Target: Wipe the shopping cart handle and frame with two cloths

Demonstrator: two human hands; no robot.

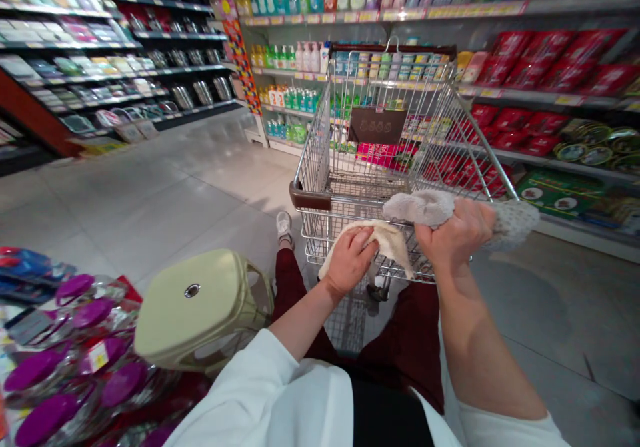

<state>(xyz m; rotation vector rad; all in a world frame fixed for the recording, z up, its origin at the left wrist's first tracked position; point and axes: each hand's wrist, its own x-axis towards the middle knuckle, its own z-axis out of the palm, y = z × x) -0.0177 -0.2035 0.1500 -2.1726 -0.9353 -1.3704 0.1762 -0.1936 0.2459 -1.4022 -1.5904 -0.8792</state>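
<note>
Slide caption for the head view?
Left hand on a cream cloth, right hand gripping a grey cloth, at a shopping cart near stocked shelves.

The trolley (367, 183) at one o'clock is shiny metal wire; grey cloth (420, 207) at three looks fluffy, cream cloth (395, 241) at four matt; the stool (200, 320) at eight, smooth plastic.

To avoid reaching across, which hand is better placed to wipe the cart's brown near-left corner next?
Left hand, probably: nearer that corner, on cream cloth; right hand grips grey cloth farther off.

Two hands (351, 260) (457, 232), two cloths (397, 241) (417, 208), one cart (311, 198), one stool (200, 313)
</note>
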